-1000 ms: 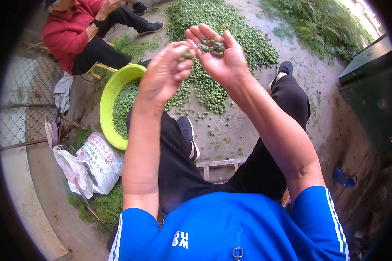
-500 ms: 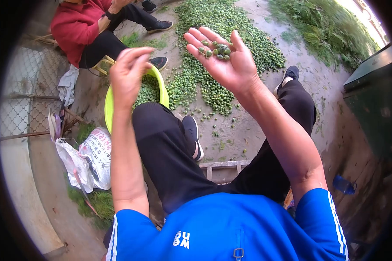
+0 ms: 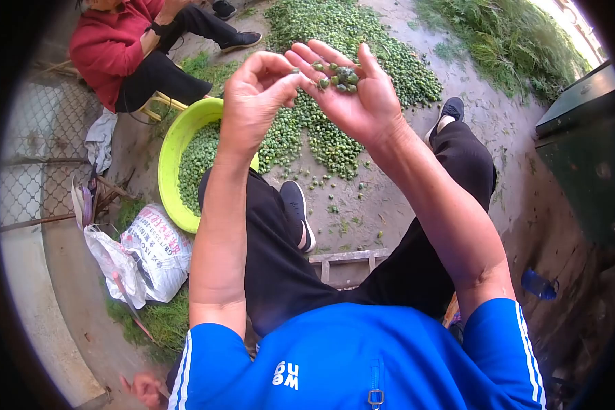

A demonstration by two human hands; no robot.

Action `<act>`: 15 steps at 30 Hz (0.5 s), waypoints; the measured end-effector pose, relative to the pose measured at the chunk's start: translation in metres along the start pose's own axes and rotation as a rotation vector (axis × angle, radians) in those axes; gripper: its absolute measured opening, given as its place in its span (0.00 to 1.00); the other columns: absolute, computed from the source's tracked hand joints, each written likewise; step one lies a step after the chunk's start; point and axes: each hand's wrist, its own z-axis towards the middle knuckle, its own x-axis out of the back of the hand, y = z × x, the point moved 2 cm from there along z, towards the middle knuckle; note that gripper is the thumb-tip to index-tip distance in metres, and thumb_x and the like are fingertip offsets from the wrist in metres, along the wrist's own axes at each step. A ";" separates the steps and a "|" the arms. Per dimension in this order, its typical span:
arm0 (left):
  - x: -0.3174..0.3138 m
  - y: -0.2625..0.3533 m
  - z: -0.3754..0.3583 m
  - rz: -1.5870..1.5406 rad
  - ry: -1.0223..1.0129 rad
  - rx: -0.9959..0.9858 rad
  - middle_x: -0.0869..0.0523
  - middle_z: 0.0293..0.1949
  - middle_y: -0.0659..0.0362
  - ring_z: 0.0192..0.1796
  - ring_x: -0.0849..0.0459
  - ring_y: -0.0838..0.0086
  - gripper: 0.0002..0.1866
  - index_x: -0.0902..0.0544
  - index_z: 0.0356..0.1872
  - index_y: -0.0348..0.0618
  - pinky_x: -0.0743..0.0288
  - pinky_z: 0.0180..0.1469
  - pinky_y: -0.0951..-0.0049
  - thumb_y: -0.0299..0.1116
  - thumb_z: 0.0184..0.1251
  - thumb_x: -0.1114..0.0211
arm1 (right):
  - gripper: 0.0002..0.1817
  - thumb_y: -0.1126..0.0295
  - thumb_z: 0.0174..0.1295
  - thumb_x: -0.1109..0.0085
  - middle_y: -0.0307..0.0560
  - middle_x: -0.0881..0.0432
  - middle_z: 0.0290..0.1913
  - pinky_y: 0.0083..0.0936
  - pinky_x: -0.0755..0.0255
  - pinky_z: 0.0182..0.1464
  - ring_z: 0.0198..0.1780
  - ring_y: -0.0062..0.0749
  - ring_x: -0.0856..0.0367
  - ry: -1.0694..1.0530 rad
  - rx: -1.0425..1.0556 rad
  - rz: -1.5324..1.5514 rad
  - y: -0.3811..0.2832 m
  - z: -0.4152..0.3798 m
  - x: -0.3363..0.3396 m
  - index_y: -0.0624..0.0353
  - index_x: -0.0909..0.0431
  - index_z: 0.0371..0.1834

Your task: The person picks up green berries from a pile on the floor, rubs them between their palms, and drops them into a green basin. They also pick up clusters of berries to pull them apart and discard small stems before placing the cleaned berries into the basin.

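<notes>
My right hand (image 3: 362, 89) is turned palm up with its fingers stretched out, holding several small green cones (image 3: 342, 79) on the palm and finger bases. Beside it, my left hand (image 3: 256, 96) is closed in a pinch close to those fingertips. A small greenish cone (image 3: 295, 70) shows between its thumb and forefinger, partly hidden. Below my left hand stands a yellow-green tub (image 3: 169, 171) holding many more cones. Behind both hands, a wide heap of the same green cones (image 3: 335, 143) spreads over the ground.
A person in a red top (image 3: 109, 48) sits at upper left. Cut green branches (image 3: 506, 48) lie at upper right, near a dark green box (image 3: 588, 150). White printed sacks (image 3: 158, 249) lie at left. A blue bottle (image 3: 540, 284) is at right. Another hand (image 3: 145, 389) shows at lower left.
My left hand has moved right from over the tub to my right hand's fingertips and closed into a pinch. My right hand stays nearly still. A hand has appeared at lower left.
</notes>
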 end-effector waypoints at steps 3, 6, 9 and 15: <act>0.010 -0.005 -0.002 -0.235 0.025 0.116 0.19 0.36 0.63 0.32 0.21 0.83 0.09 0.22 0.44 0.39 0.26 0.35 0.82 0.23 0.65 0.36 | 0.38 0.45 0.74 0.76 0.67 0.35 0.64 0.45 0.44 0.72 0.69 0.53 0.38 0.021 -0.003 -0.015 0.002 -0.001 -0.001 0.74 0.40 0.65; 0.014 -0.003 -0.001 -0.329 -0.030 0.171 0.18 0.37 0.62 0.33 0.21 0.82 0.10 0.23 0.49 0.38 0.25 0.36 0.81 0.24 0.68 0.40 | 0.38 0.46 0.75 0.76 0.67 0.34 0.63 0.46 0.45 0.73 0.69 0.53 0.38 0.040 0.016 -0.079 0.005 -0.001 -0.003 0.75 0.41 0.66; 0.015 -0.008 0.000 -0.428 -0.058 0.246 0.18 0.37 0.60 0.34 0.21 0.82 0.10 0.23 0.50 0.37 0.24 0.36 0.81 0.27 0.71 0.43 | 0.37 0.46 0.75 0.76 0.67 0.33 0.63 0.45 0.44 0.72 0.67 0.52 0.36 0.051 -0.013 -0.060 0.006 -0.001 -0.002 0.74 0.40 0.66; 0.010 -0.008 0.001 -0.286 -0.033 0.175 0.16 0.38 0.58 0.34 0.19 0.81 0.07 0.22 0.45 0.37 0.21 0.35 0.80 0.26 0.69 0.41 | 0.35 0.47 0.75 0.74 0.65 0.31 0.62 0.44 0.39 0.69 0.64 0.49 0.33 0.081 -0.018 -0.090 0.006 0.001 0.002 0.73 0.38 0.64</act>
